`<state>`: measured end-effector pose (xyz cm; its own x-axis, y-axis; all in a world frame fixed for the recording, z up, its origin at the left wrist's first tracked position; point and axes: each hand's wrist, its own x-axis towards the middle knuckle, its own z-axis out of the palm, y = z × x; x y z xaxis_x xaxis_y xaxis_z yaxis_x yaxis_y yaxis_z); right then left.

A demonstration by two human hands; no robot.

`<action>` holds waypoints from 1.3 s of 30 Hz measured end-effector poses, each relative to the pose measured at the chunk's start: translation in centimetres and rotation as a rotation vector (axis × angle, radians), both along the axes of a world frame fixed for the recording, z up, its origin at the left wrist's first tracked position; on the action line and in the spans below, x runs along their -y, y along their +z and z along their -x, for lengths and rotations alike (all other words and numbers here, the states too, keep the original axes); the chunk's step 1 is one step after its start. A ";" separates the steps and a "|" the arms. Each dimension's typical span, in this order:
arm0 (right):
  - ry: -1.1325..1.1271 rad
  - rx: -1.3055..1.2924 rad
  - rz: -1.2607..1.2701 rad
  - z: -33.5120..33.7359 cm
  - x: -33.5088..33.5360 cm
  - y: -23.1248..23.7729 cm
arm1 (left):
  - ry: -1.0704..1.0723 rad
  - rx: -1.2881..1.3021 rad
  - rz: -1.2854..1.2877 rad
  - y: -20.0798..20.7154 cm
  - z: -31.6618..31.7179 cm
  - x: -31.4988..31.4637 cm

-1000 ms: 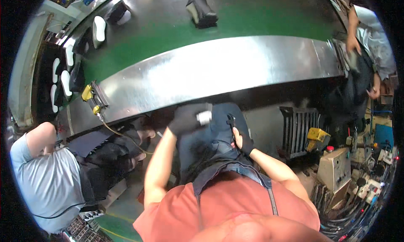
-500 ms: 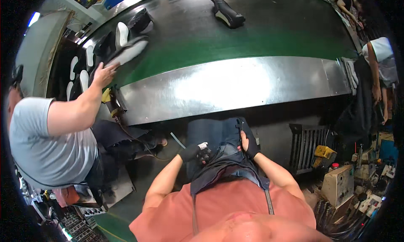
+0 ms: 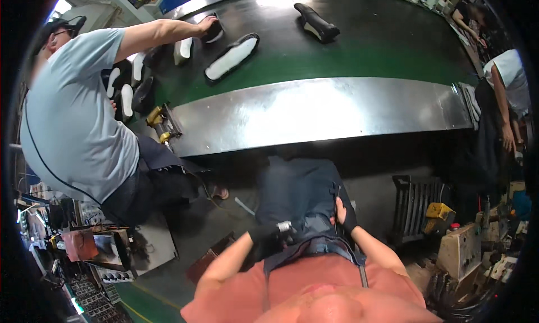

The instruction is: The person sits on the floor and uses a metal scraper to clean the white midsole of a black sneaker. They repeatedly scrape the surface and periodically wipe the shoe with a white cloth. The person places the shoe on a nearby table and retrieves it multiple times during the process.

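Note:
My left hand [image 3: 269, 236], in a black glove, rests low over my lap on the dark apron [image 3: 297, 191]. A small white piece [image 3: 284, 226] shows at its fingers; whether it is held or wrapped on them, I cannot tell. My right hand [image 3: 346, 215], in a black glove with bare fingertips, lies at my right thigh. Its fingers are closed along a slim dark tool [image 3: 336, 195], whose kind is hard to make out against the apron. Ahead, a black shoe upper [image 3: 317, 24] lies on the green-black belt [image 3: 337, 59], beyond the metal ledge [image 3: 320, 112].
At left, a co-worker in a grey shirt [image 3: 78, 121] reaches over several dark shoes with white soles [image 3: 233, 58]. A yellow clamp-like tool [image 3: 161, 123] sits at the ledge's left end. At right stand a slatted dark rack [image 3: 415, 208], a yellow box [image 3: 439, 217] and a machine [image 3: 457, 250].
The co-worker has let go of a white-soled shoe, which now lies on the belt, and reaches farther out to another. The view has shifted slightly; my hands stay at my lap.

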<state>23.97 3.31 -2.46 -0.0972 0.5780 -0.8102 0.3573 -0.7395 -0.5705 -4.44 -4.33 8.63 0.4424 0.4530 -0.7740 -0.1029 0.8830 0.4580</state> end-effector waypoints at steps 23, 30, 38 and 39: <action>0.109 0.041 0.187 5.7 -8.4 0.2 | 0.060 -1.620 -0.915 0.6 32.9 -42.7; -0.003 0.065 0.241 5.8 -8.6 0.5 | 0.180 -1.662 -0.762 -1.2 20.2 -38.9; -0.017 -0.062 -0.095 4.4 -6.3 1.6 | 1.051 0.068 -0.517 6.7 18.2 -32.2; -0.021 -0.070 -0.120 3.6 -5.4 1.7 | 1.055 0.159 -0.503 7.4 16.4 -28.1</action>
